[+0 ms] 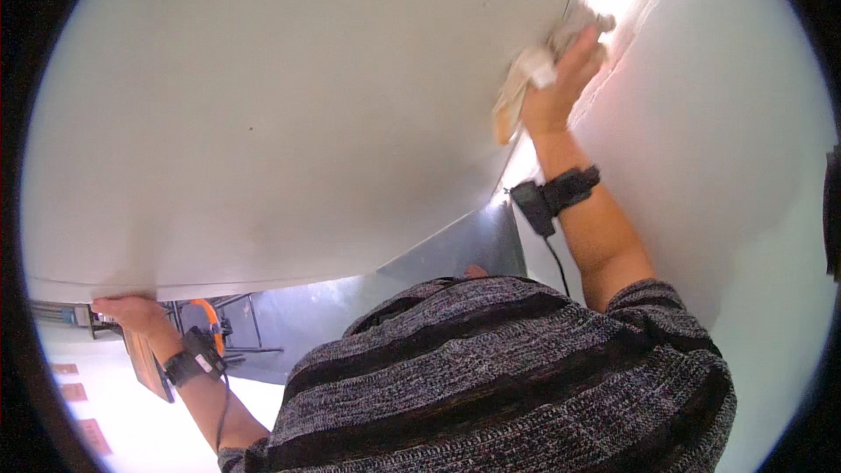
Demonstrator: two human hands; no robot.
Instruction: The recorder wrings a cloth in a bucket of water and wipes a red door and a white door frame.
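Observation:
A large pale white panel (289,114) fills most of the view, with a few small dark specks on it. My right hand (561,92) reaches far up along its right edge and is closed on a crumpled, off-white cloth (523,79). Part of that cloth bunches at the fingertips, beside the bright gap between panel and wall; the fingers are somewhat blurred. At the panel's near left corner, my left hand (140,311) is closed on the edge, some of its fingers hidden. Both wrists wear black straps with a small box and a cable.
A pale wall (718,149) runs close along the right, with a rough, brightly lit seam (626,44). Below the panel's near edge lies a grey floor (307,324). Near my left hand are a brown board (147,366) and an orange curved part (210,320) among dark metal legs.

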